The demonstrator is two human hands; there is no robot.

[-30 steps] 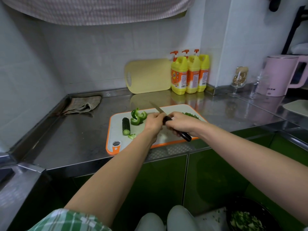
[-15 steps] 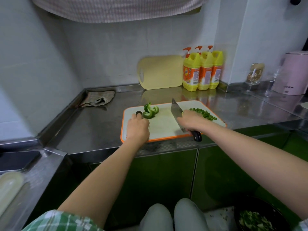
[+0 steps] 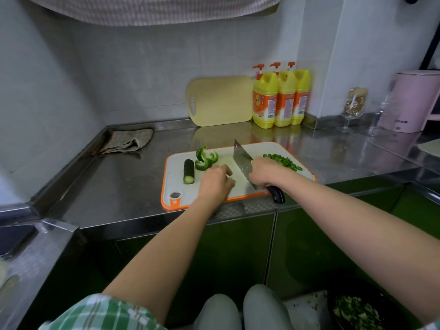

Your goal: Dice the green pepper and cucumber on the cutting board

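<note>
A white cutting board with an orange rim (image 3: 172, 186) lies on the steel counter. On its left part lie a short cucumber piece (image 3: 188, 171) and several curled green pepper strips (image 3: 205, 159). Diced pepper (image 3: 283, 161) is heaped at the board's far right. My right hand (image 3: 264, 173) grips the black handle of a cleaver (image 3: 241, 158), whose blade stands edge-down on the board's middle. My left hand (image 3: 216, 182) rests on the board just left of the blade, fingers curled downward. What lies under it is hidden.
A yellow board (image 3: 221, 101) and three yellow detergent bottles (image 3: 281, 98) stand against the back wall. A folded cloth (image 3: 128, 140) lies at the back left; a stemmed glass (image 3: 354, 103) and a pink kettle (image 3: 412, 103) stand right. A dark bowl of green scraps (image 3: 354, 310) sits on the floor.
My left hand has come off the cucumber at the board's left and moved right, beside the blade. The cucumber piece is uncovered again. The cleaver stays about where it was.
</note>
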